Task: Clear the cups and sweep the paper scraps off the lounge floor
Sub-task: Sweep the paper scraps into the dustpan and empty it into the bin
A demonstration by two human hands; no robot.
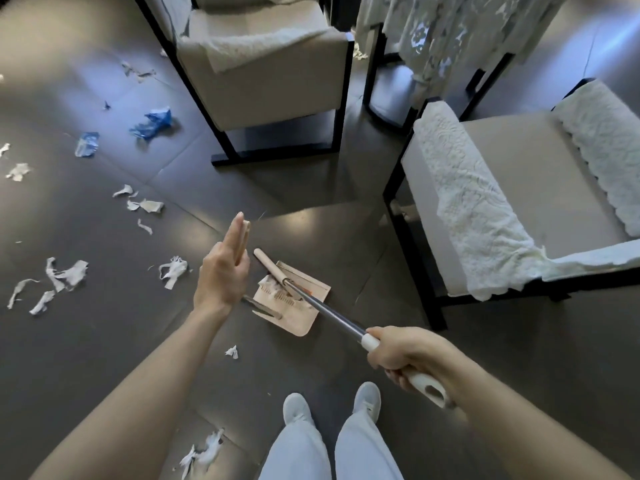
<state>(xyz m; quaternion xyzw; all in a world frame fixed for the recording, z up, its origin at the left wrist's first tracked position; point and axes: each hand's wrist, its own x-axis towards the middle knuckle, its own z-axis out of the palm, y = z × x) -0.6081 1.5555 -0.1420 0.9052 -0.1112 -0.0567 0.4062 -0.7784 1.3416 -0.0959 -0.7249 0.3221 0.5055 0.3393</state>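
**Dustpan down among the scraps**

The right hand [408, 351] is curled round the white plastic grip of a metal pole. The pole runs to a flat beige dustpan [301, 323] on the dark tiled floor [329, 230]. The left hand [221, 275] has straight fingers with a beige stick [246, 233] lying against them. Torn white paper scraps [65, 275] and crumpled blue plastic pieces [152, 123] lie toward the floor's left edge.

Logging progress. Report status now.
Left hand open against broom handle. Right hand grips dustpan handle. Scraps, blue cups on floor. Chairs close ahead.
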